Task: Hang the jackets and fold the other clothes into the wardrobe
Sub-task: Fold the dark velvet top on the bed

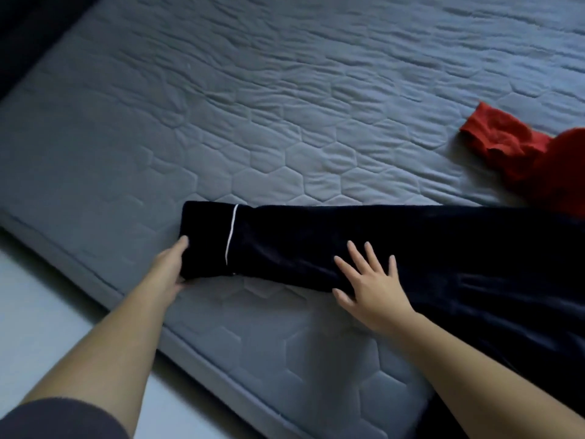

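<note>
A dark navy velvet garment lies on the grey quilted mattress, one long part stretched to the left and ending in a cuff with thin white piping. My left hand grips the end of that cuff, thumb on top and fingers beneath. My right hand lies flat on the dark fabric with its fingers spread. A red garment sits crumpled at the right edge, just beyond the navy one.
The mattress front edge runs diagonally from mid left to bottom centre. Pale floor shows below it at the left. A dark strip borders the mattress at the top left.
</note>
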### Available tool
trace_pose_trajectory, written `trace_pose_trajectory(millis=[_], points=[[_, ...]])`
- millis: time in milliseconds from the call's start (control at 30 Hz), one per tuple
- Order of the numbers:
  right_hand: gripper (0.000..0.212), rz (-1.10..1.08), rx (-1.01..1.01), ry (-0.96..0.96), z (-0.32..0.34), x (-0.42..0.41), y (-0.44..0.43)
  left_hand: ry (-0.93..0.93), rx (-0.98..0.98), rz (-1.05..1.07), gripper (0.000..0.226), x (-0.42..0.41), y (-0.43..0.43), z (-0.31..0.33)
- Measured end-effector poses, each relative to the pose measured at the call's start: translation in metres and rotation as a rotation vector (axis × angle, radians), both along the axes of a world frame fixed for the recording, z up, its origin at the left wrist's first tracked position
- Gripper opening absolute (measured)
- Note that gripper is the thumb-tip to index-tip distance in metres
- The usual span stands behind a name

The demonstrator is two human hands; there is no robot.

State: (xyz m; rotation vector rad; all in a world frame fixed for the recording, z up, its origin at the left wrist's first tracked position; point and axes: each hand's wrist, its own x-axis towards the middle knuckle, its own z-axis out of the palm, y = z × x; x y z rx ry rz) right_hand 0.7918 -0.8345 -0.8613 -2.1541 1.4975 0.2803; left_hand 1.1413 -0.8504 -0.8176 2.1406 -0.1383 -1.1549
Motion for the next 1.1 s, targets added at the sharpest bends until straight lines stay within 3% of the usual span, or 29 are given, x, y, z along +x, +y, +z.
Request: trace_pose_trajectory(millis=[100, 200, 333, 400, 467, 567, 667, 800, 933, 1033, 1100], points=[[0.064, 0.069, 0.036, -0.038, 0.000, 0.008, -0.013, -0.129, 0.012, -0.058, 0.041, -0.004, 0.007, -0.014], [0.058, 0.055, 0.138, -0.033, 0.002, 0.016, -0.029, -0.262, 0.002, -0.019, 0.033, -0.002, 0.001, -0.017], [0.055, 0.054, -0.037, -0.098, 0.006, 0.030, -0.040, -0.453, 0.123, 0.100, 0.029, 0.001, 0.008, -0.022], [0.062, 0.153, 0.105, -0.003, -0.002, 0.034, -0.038, -0.320, 0.142, 0.095, 0.026, -0.004, 0.006, -0.027], [0.067, 0.203, 0.230, 0.108, -0.012, 0.034, -0.036, -0.109, 0.169, 0.076, 0.036, -0.008, 0.002, -0.027], [0.073, 0.157, 0.379, 0.058, -0.011, 0.037, -0.053, -0.017, 0.165, 0.000, 0.038, -0.009, 0.001, -0.017], [0.064, -0.057, 0.553, -0.230, 0.011, 0.031, -0.069, -0.060, -0.064, 0.036, 0.034, -0.030, -0.004, 0.004], [0.045, -0.692, 0.811, -0.910, 0.056, 0.000, -0.062, 0.089, -0.342, 0.009, 0.022, -0.108, -0.019, 0.054], [0.060, -1.063, 1.061, -1.300, 0.100, -0.046, -0.044, 0.151, -0.413, -0.545, 0.021, -0.217, -0.011, 0.100], [0.071, -1.085, 1.034, -1.505, 0.138, -0.106, -0.026, 0.041, -0.417, -1.057, 0.024, -0.301, 0.011, 0.120], [0.072, -1.077, 1.020, -1.598, 0.159, -0.159, -0.006, -0.039, -0.435, -1.248, 0.028, -0.356, 0.031, 0.130]])
